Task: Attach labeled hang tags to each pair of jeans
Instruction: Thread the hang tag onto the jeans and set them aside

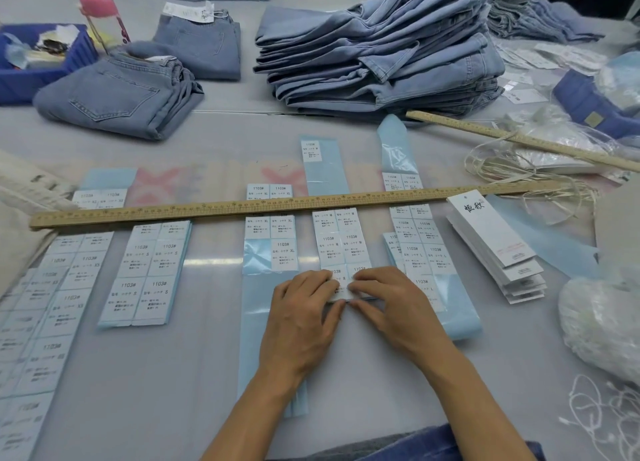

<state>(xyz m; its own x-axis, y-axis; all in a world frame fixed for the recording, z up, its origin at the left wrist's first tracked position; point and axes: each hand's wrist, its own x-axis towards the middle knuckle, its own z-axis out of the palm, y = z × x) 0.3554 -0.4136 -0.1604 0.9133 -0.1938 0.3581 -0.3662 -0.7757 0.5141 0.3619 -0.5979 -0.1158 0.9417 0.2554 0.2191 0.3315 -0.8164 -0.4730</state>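
Hands meet at the lower centre of the frame over a small white hang tag [341, 292] lying on the grey table [180, 374]. The left hand [304, 316] lies flat with fingers close together, fingertips pressing the tag's left part, thumb at its lower edge. The right hand [388, 304] mirrors it, fingers laid together over the tag's right part, thumb tip touching the lower edge beside the left thumb. Whether a label is being pinched between them cannot be told.

The tag sits at the bottom end of a pale blue backing strip of white printed size labels marked M [341, 240]. Similar strips lie alongside: XL [270, 232] just left, L [419, 245] just right, S [149, 273] farther left.

A long wooden ruler [242, 206] lies across all the strips at mid frame. A fanned stack of white hang tags [495, 245] rests at right centre. Above, in the upper centre, stands a tall pile of folded light blue jeans [381, 55]; another folded pair [117, 93] lies in the upper left, beside a blue plastic bin [20, 79].
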